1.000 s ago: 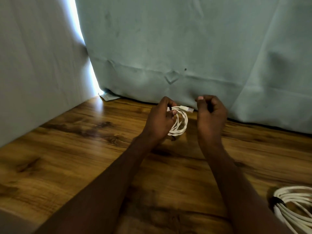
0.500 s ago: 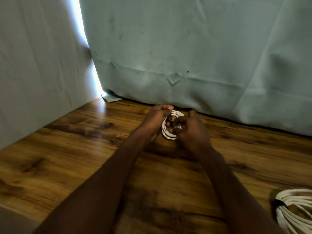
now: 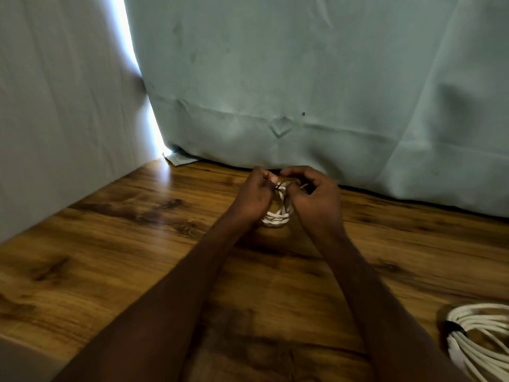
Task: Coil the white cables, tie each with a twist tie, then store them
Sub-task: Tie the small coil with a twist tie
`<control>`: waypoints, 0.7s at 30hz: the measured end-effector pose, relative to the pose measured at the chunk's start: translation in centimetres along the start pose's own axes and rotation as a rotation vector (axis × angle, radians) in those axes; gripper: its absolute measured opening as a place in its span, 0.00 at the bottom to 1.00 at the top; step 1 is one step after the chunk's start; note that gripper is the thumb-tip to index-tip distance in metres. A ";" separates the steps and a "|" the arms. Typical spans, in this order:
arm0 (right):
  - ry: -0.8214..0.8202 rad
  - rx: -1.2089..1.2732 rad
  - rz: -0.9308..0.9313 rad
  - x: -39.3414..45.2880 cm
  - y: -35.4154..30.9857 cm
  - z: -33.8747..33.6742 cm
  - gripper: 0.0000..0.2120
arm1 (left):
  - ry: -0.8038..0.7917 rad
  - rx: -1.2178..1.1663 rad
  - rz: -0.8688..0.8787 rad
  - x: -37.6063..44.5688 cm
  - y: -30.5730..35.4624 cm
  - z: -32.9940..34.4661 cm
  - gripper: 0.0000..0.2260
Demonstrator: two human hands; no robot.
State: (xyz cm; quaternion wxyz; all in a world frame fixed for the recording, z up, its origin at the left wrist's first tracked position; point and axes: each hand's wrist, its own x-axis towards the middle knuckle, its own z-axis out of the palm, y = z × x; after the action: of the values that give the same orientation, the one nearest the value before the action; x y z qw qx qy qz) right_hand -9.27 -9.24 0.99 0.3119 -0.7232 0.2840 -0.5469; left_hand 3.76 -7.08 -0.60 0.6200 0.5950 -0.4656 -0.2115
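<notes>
A small coil of white cable (image 3: 276, 217) hangs between my two hands above the wooden table (image 3: 110, 257), near the back curtain. My left hand (image 3: 256, 195) pinches the top of the coil with thumb and fingers. My right hand (image 3: 314, 197) is closed beside it, pinching a thin dark twist tie (image 3: 287, 201) that runs around the coil's right side. Most of the coil's top is hidden by my fingers. A second, larger white cable coil (image 3: 484, 346), bound with a dark tie (image 3: 454, 326), lies at the table's right front edge.
A pale teal curtain (image 3: 303, 78) hangs along the back edge of the table, and a pale cloth wall (image 3: 60, 106) closes the left side. A bright gap of light shows between them.
My right hand came in from apart to meet the left at the coil. Both hands then rose slightly, and the dark tie now shows around the coil.
</notes>
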 end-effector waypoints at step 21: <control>0.393 -0.053 -0.221 0.6 -2.7 -3.3 0.10 | -0.515 0.263 0.278 -2.3 2.0 0.6 0.05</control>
State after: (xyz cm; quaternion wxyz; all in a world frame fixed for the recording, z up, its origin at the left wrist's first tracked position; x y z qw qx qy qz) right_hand -12.13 -8.38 4.11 0.1696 -0.6374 0.2728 -0.7004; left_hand 1.55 -5.10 0.47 0.4226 0.5275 -0.7075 -0.2064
